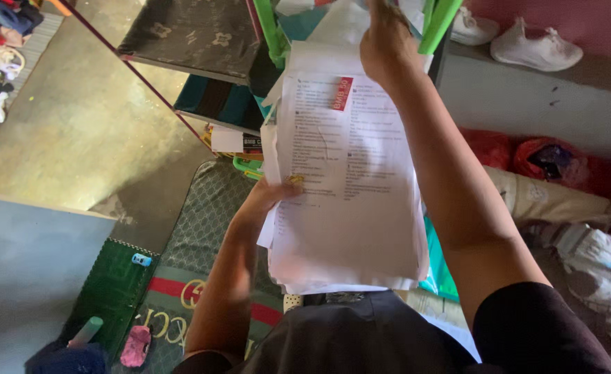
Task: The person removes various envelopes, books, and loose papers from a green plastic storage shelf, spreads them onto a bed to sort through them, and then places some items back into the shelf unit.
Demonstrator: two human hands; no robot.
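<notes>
paper stack (347, 187): a thick, uneven sheaf of printed white sheets, held up in front of me over the mat, its top near the green shelf posts (272, 31) and its bottom edge just above my dark shirt (361, 339); a small red label sits near its upper right
left hand (274, 190): at the left edge of the stack, about halfway down; thumb over the front sheet, the other fingers behind, so clamped on the paper as far as I can judge
right hand (386, 41): high at the top of the stack; fingers curled down over the upper edge, pressed on the sheets; fingertips cut off by the frame, so the exact grip I cannot tell
slip risk: the sheets are fanned and misaligned at left and bottom; held at two points only, the loose lower ones could slide out and scatter over the patterned floor mat (208, 208)
snag risk: the top corner lies close to the green posts; a sheet could catch there and crease or tear
hidden: the back sheets and how many there are; the shelf contents behind the paper; print too small to make out
far right: white shoes (534, 45) on a grey ledge, well apart from my hands
near left: a small pink object (136, 345) on the mat, blurred; kind unclear
</notes>
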